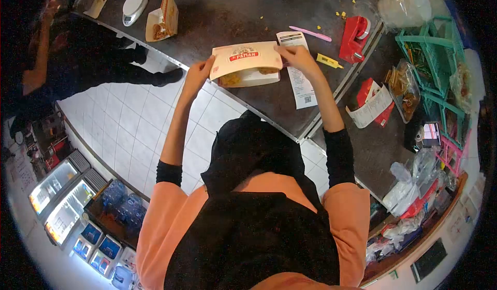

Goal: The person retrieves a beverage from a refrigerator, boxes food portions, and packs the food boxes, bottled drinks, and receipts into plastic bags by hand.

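A cream cardboard food box point(246, 65) with a red printed label lies at the near edge of the dark table. Its lid is bent over and partly down, and yellowish food point(230, 79) shows through the gap at the front. My left hand point(198, 77) grips the box's left side by the lid edge. At the lid's right corner, my right hand point(299, 61) has its fingers closed on the cardboard. Beneath my right wrist lies a long printed receipt point(304, 89). Just right of that hand is a yellow marker point(328, 61).
A second open food box point(164, 20) stands left of centre, beside a white scale point(134, 6). Farther right are a pink pen point(310, 33) and a red tape dispenser point(355, 37). Green baskets point(432, 57) line the right side. Another person's arm point(39, 52) shows at the left.
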Action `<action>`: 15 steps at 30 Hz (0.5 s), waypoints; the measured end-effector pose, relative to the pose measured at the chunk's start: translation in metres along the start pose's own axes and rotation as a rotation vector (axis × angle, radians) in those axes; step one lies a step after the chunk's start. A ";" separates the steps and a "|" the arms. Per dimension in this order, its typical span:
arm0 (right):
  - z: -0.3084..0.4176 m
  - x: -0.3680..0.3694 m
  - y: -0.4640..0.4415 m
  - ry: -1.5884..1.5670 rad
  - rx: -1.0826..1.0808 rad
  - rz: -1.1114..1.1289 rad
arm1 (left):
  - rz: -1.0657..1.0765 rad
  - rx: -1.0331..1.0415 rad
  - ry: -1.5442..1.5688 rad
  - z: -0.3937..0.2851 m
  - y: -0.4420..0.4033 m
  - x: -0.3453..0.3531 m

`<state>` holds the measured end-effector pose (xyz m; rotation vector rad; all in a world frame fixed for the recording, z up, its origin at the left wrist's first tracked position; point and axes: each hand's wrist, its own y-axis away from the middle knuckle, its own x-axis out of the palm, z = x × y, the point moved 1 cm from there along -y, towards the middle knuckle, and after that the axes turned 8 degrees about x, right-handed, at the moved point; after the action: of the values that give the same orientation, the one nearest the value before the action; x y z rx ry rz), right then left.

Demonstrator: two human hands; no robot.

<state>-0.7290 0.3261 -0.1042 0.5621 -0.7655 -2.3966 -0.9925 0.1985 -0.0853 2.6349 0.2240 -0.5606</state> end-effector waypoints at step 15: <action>-0.004 -0.006 -0.008 -0.024 -0.020 0.026 | -0.092 -0.040 0.084 0.026 -0.008 0.007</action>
<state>-0.7252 0.3337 -0.1102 0.5132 -0.7539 -2.3882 -0.9969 0.1944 -0.1127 2.6229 0.3805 -0.4701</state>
